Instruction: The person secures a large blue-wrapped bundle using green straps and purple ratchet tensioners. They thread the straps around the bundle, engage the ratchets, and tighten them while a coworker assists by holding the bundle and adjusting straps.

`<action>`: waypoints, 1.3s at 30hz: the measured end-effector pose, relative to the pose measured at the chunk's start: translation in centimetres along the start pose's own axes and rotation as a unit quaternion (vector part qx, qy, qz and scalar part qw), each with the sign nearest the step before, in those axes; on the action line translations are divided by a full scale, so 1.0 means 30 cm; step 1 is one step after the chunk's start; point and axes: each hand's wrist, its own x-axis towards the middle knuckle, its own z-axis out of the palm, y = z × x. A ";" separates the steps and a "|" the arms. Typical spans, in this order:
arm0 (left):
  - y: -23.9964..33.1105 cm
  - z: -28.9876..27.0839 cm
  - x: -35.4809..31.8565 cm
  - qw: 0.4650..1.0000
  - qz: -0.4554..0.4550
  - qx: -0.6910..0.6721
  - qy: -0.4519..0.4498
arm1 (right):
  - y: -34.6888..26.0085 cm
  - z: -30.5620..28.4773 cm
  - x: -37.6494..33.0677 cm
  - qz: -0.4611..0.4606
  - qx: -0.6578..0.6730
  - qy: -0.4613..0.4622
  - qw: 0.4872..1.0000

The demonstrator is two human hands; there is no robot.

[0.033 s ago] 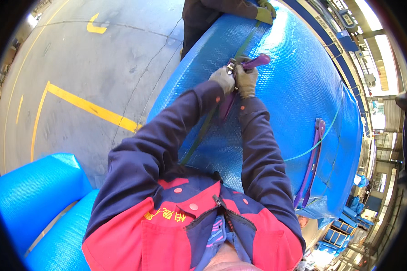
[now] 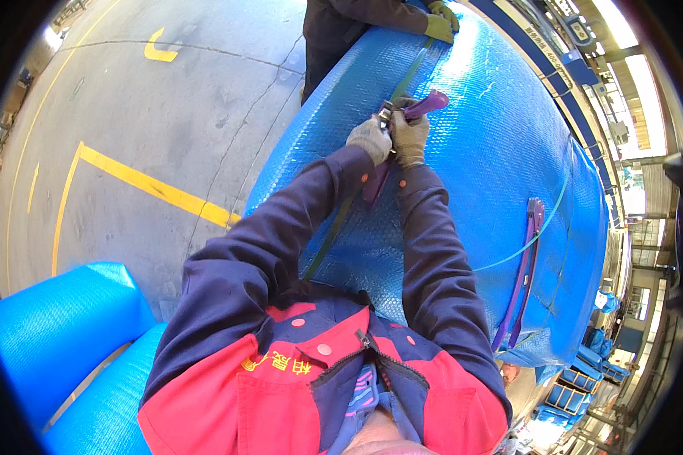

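Note:
A green strap [image 2: 328,246] runs lengthwise over a large package in blue bubble wrap [image 2: 493,144]. On the strap sits a hand strapping tool with a metal head and purple handles [image 2: 430,105]; one handle points up to the right, the other down toward me. My left hand [image 2: 370,139], gloved, is closed at the left side of the metal head. My gloved right hand [image 2: 410,139] is wrapped round the tool just right of the head. Its fingertips are partly hidden behind the tool, so the exact grip on the strap does not show.
A second long-handled purple tool [image 2: 525,265] lies on the package at right, by a thin loose green strap [image 2: 512,254]. At the far end a co-worker's gloved hands [image 2: 442,24] rest on the wrap. More blue wrapped bundles [image 2: 68,318] stand at lower left on the grey floor [image 2: 129,220].
Both hands and the strapping tool appear very slightly further left; the grip looks the same.

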 end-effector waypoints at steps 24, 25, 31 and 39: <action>-0.023 -0.045 -0.242 0.991 0.120 0.051 0.006 | -0.308 -0.022 -0.283 -0.164 -0.109 -0.053 0.979; -0.024 -0.047 -0.241 0.980 0.191 0.056 0.021 | -0.338 -0.027 -0.321 -0.311 -0.202 -0.084 0.925; 0.026 -0.020 -0.259 0.997 0.065 0.038 0.009 | -0.482 -0.126 -0.023 0.048 -0.150 -0.053 0.986; -0.070 0.005 -0.187 0.981 0.187 0.030 0.033 | -0.446 0.024 -0.274 -0.267 -0.186 -0.048 0.944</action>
